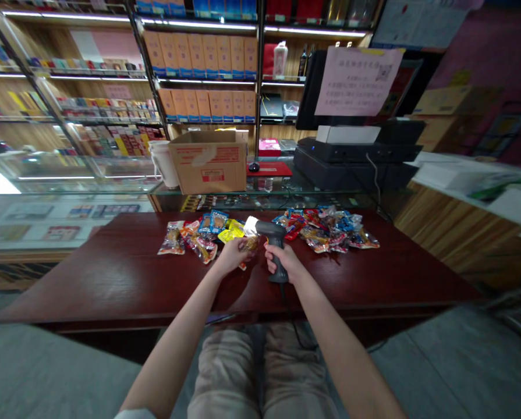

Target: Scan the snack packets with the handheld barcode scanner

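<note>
shop shelves (201, 55) rise beyond a dark red counter (89, 279), with snack packets (330, 230) heaped in two piles on its far half. above the counter's middle, the right hand (282, 262) wraps round the handle of a corded scanner (276, 256), its nose tilted toward the left hand (231, 256), which pinches a small packet (250, 243) between fingers and thumb, just beside the scanner.

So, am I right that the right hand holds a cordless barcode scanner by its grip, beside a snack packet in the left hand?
No: the barcode scanner in the right hand is corded, not cordless; the head view shows a black cable running down from its grip. The left hand holds a snack packet beside it.
</note>
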A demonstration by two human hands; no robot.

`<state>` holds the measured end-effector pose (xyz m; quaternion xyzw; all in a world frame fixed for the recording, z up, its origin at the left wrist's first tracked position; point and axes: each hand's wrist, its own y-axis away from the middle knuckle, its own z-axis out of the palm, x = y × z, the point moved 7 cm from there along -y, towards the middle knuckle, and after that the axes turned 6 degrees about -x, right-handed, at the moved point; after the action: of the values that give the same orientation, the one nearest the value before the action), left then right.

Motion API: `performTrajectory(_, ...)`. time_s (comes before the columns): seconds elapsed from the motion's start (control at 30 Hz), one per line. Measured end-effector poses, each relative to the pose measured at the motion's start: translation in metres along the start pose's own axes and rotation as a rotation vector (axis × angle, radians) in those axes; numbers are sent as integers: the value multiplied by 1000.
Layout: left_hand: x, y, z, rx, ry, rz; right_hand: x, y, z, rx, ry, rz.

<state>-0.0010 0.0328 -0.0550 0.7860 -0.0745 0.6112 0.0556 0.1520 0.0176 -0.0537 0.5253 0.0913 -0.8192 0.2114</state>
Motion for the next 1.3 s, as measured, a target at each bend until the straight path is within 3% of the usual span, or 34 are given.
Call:
performTrajectory(0.1, 0, 4, -3, 19, -161, -54, -1, 3, 2, -6, 9, 9)
performTrajectory(0.23, 15, 9, -9, 81, -564, -31, -8, 13, -9, 11, 25, -18)
performTrajectory(0.37, 32, 16, -16, 301, -867, -29, -25, 27, -40, 72, 19, -77)
performTrajectory(0.5, 52, 14, -5, 494, -896, 97, -44, 46, -85, 146, 6, -120)
performTrajectory(0.57, 60, -2, 15, 447, -908, 184, -53, 55, -108, 182, -1, -138)
performTrajectory(0.63, 63, -28, 41, 312, -888, 225, -59, 63, -128, 210, -11, -159)
performTrajectory(0.77, 55, -91, 92, 57, -673, 134, -61, 74, -153, 232, -38, -177)
performTrajectory(0.9, 42, -132, 120, -30, -618, 6, -56, 78, -163, 241, -58, -173)
performTrajectory(1.1, 22, -140, 120, 23, -679, 37, -53, 78, -162, 207, -48, -168)
performTrajectory(1.3, 15, -126, 82, 106, -427, 196, -53, 79, -161, 221, -48, -177)
